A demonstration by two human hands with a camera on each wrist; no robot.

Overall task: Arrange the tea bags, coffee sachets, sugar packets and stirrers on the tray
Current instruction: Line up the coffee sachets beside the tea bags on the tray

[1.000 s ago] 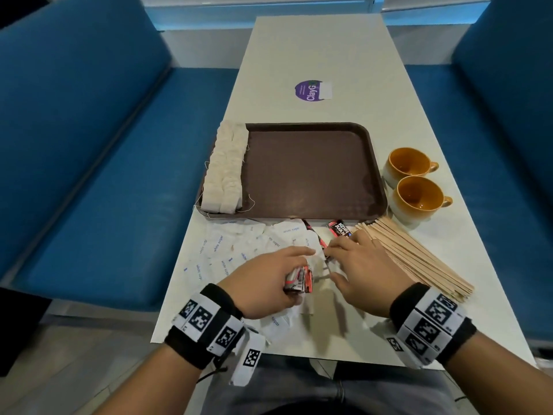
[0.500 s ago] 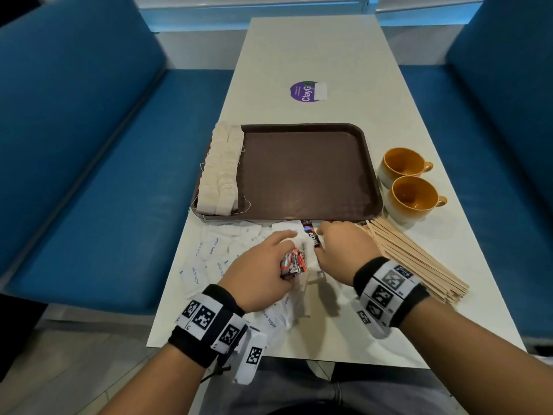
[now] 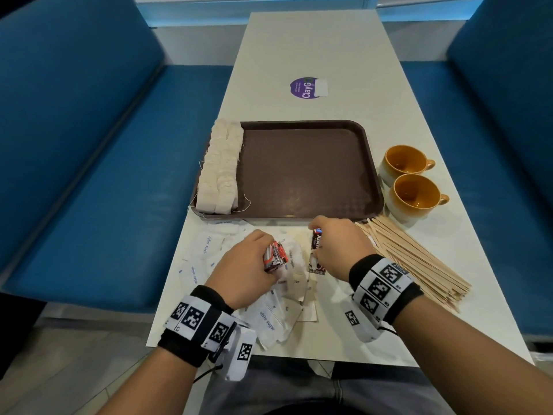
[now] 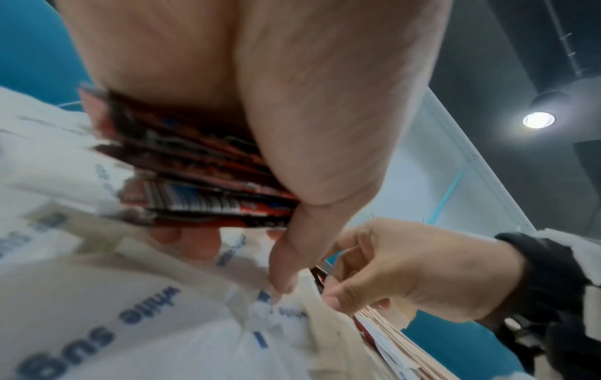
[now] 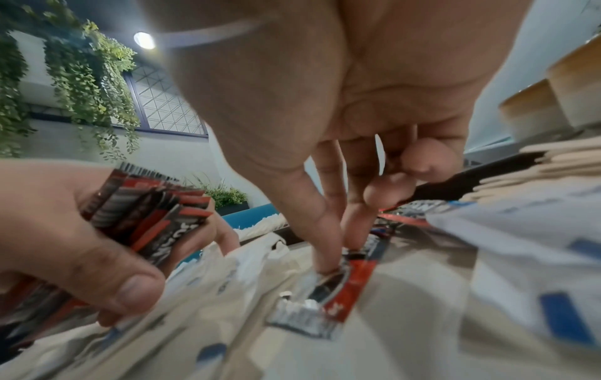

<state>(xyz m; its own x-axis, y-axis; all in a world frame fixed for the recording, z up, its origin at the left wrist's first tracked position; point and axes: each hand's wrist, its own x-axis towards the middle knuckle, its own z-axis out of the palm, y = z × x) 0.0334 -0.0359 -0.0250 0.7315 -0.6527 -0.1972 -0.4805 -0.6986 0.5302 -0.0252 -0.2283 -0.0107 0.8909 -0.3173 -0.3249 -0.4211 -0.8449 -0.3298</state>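
Note:
A brown tray lies mid-table with a column of tea bags along its left side. In front of it, my left hand grips a stack of red and black coffee sachets, seen close in the left wrist view. Just to its right, my right hand pinches a single coffee sachet between thumb and forefinger, low over the table. White sugar packets lie scattered under and around both hands. Wooden stirrers are piled to the right.
Two orange cups stand right of the tray, close to the stirrers. A purple sticker lies on the table beyond the tray. Blue benches flank the table. Some sugar packets overhang the near edge.
My right hand left the stack, reached to the tray's front edge and took hold of a loose coffee sachet there. The left hand kept gripping its stack, nearly still.

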